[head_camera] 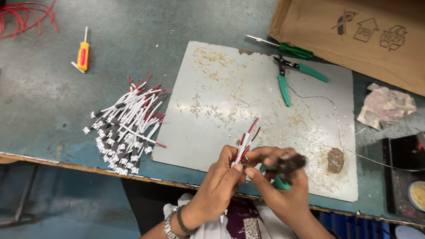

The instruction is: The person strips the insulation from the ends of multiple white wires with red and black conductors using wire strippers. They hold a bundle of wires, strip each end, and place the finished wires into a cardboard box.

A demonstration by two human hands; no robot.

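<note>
At lower centre, the left hand (221, 183) pinches a small bundle of red-and-white wire leads (246, 142) while the right hand (279, 181) clenches a green-handled tool (283, 173) beside them, seemingly mid-trim; finished leads (126, 126) lie piled left.

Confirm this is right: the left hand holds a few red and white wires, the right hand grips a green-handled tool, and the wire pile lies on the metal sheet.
One thing is wrong. The wire pile lies on the bare table, left of the metal sheet, not on it. The head view shows this. The left hand does hold a few red and white wires, and the right hand grips a green-handled tool.
</note>
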